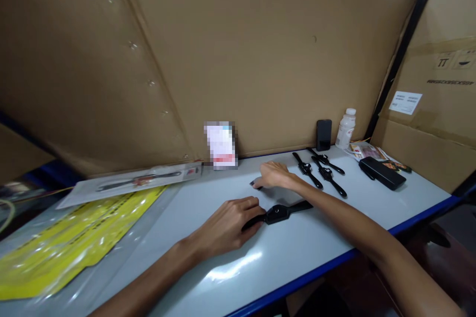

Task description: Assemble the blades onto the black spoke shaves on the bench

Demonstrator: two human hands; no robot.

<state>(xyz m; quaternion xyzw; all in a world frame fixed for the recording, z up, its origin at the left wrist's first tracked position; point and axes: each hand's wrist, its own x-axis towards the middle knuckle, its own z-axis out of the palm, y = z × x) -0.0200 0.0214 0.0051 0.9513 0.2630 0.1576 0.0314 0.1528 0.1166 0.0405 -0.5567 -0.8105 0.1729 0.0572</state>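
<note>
A black spokeshave lies over the tabletop in front of me. My left hand is wrapped round its left handle, while the right handle reaches under my right forearm. Beyond the tool, my right hand is closed with its fingers pointing left. A small flat dark metal piece sticks out from those fingers, and most of it is hidden. To the right of that hand lie several more black spokeshaves close together on the table.
Yellow sheets in clear plastic and a packaged tool cover the left side. A blurred card leans on the cardboard wall. A phone, a bottle and a black case stand or lie at right. The table's blue edge runs nearest me.
</note>
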